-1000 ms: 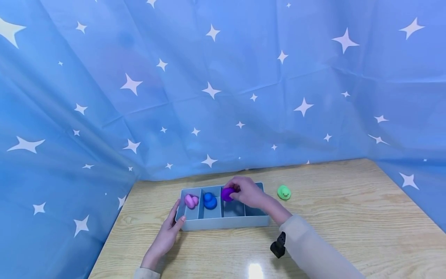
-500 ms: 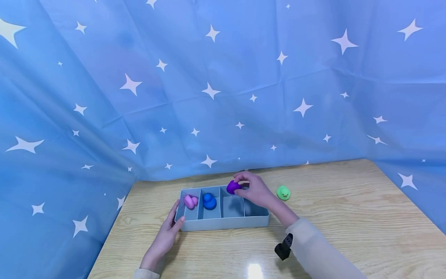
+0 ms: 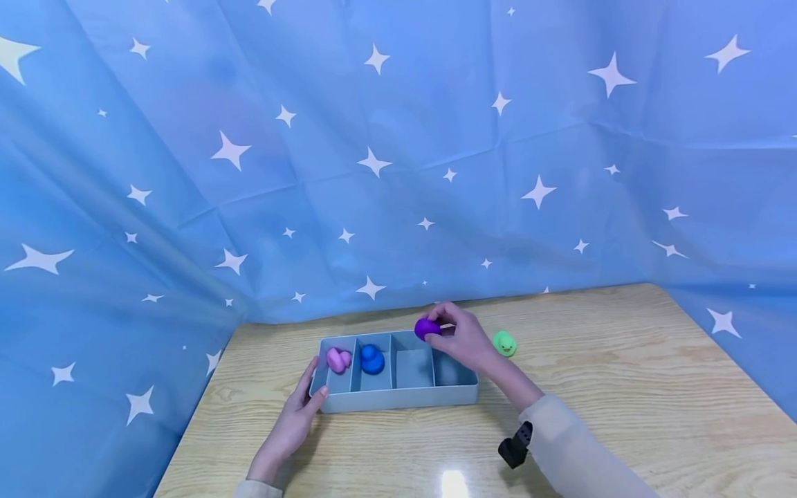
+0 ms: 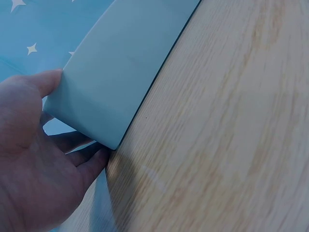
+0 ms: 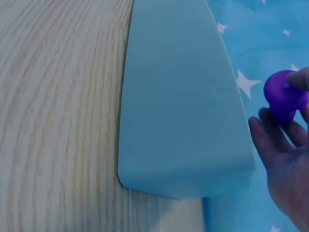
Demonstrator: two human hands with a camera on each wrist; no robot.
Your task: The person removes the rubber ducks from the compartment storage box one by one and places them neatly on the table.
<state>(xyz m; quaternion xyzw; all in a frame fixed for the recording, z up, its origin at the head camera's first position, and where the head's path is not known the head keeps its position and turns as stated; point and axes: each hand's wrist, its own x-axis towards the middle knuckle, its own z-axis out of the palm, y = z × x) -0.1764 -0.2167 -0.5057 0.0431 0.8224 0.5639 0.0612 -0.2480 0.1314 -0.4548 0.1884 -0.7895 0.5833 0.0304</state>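
Observation:
A grey-blue divided tray [image 3: 398, 399] lies on the table, its left end gripped by my left hand [image 3: 294, 422], thumb at the front corner and fingers along the end wall. In the left wrist view, that hand [image 4: 38, 159] touches the tray's corner [image 4: 111, 82]. My right hand [image 3: 463, 339] pinches a purple rubber duck [image 3: 426, 328] above the tray's back rim, near the divider between the two right compartments. The right wrist view shows the purple duck [image 5: 281, 96] between thumb and fingers. A pink duck [image 3: 338, 360] sits in the leftmost compartment, a blue duck [image 3: 372, 360] in the one beside it.
A green duck [image 3: 505, 344] with a smiling face stands on the wooden table [image 3: 623, 387], right of the tray. Behind the table hangs a blue curtain [image 3: 398, 194] with white stars. A black wrist camera [image 3: 515, 446] hangs under my right sleeve.
My right hand has lifted the purple duck out of the third compartment and shifted it right and back. My left hand keeps its hold on the tray; the other ducks stay put.

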